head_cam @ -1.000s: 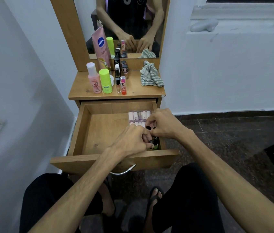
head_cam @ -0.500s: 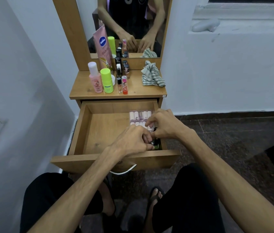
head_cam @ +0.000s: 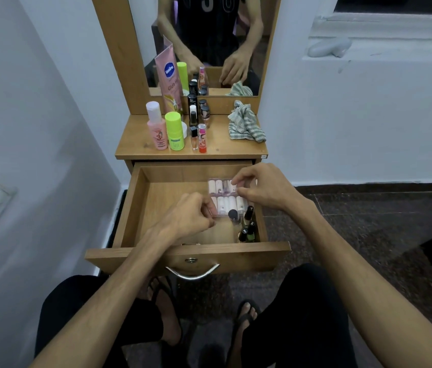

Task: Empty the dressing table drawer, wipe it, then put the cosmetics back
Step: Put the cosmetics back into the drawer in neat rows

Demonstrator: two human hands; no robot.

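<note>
Lying in the right half of the open wooden drawer (head_cam: pixel 140 208), a clear plastic case of small white tubes (head_cam: pixel 224 193) is pinched at its near left corner by the left hand (head_cam: pixel 188 217) and at its far right edge by the right hand (head_cam: pixel 260 185). Just beside it, dark-capped nail polish bottles (head_cam: pixel 248 228) stand in the near right corner. Up on the wooden tabletop (head_cam: pixel 135 144) stand a pink bottle (head_cam: pixel 156 128), a lime-green bottle (head_cam: pixel 174 131) and a crumpled striped cloth (head_cam: pixel 245 123).
</note>
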